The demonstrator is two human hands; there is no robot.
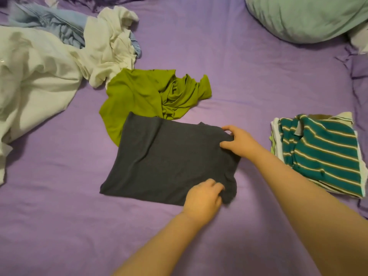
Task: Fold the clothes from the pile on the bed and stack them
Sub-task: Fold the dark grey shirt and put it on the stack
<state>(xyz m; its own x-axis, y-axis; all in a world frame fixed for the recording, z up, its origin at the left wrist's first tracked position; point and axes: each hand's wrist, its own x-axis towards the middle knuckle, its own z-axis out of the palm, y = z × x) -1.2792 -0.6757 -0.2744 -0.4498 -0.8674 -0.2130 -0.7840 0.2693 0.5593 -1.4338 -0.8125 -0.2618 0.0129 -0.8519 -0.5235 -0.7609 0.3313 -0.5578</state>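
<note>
A dark grey shirt (165, 160) lies folded flat in the middle of the purple bed. My left hand (203, 198) pinches its near right corner, and my right hand (239, 142) grips its far right edge. Just behind it, partly under its far edge, lies a crumpled green shirt (147, 92). The unfolded pile sits at the back left: a large cream garment (33, 76), a white shirt (111, 42) and a light blue garment (47, 20). To the right stands the folded stack with a teal striped shirt (322, 154) on top.
A pale green pillow (306, 16) lies at the back right. The purple sheet (239, 72) bunches into folds along the right edge beyond the stack. Bare sheet stretches across the near left of the bed.
</note>
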